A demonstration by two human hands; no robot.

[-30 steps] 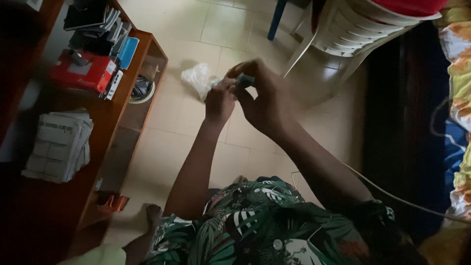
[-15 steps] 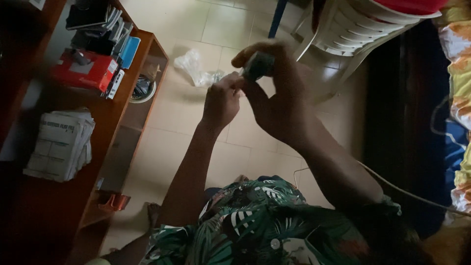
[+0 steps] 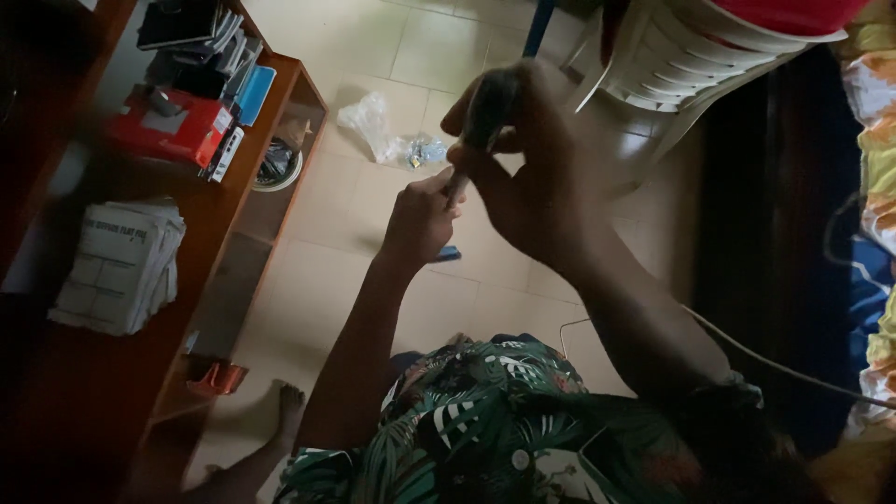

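Floor [image 3: 439, 56]: pale tiles, fills the middle of the view, seen from above. Wooden shelf unit [image 3: 233, 201] runs down the left side; on top, a stack of folded papers [image 3: 119, 266], a red box [image 3: 173, 131], dark books & a blue flat thing behind it. White plastic chairs [image 3: 691, 56], stacked, upper right, w/ sth red on top. Bright patterned cloth at the far right edge, prob. bedding. Person wears a green leaf-print garment [image 3: 485, 420]; one bare foot shows lower left. Thin white cable [image 3: 775, 364] crosses from the person's right arm toward the right edge. Crumpled clear plastic bag [image 3: 378, 131] on the tiles near the shelf; small blue item on the floor just beyond the left wrist.

Hands are raised together over the floor, mid-frame. Right hand [image 3: 541, 177] is curled closed around a small dark object [image 3: 490, 107], fingers wrapped over its top; too blurred & dim to tell what it is. Left hand [image 3: 420, 219] is closed in a pinch at the object's lower end, fingertips touching it, seemingly on a thin part sticking out there.

Step in hand, as I judge it: a two-hand fiddle, right steadies, left works the lower end (pull, twist or fit, can't tell which). Next move prob. needs a firm right grip & a small, precise left-hand motion, kept close to the body.
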